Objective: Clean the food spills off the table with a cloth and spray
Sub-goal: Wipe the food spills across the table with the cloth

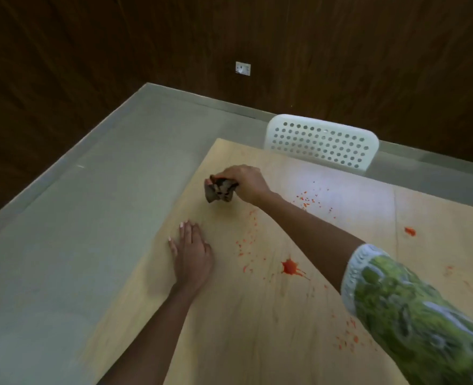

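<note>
I'm looking down over two arms here. The right arm is bare from the wrist up past the elbow, and above that comes a short sleeve in a mottled green print with pale blue-white streaks, blurred at this angle, ending in a light, whitish-blue hem band. The left arm is bare all the way to the frame's edge. On the left hand I can see pale, light-painted fingernails. No rings, watch or bracelet visible on either wrist.

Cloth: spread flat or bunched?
Bunched. The cloth is crumpled into a wad, gripped from above by the right hand, near the table's far-left corner.
</note>
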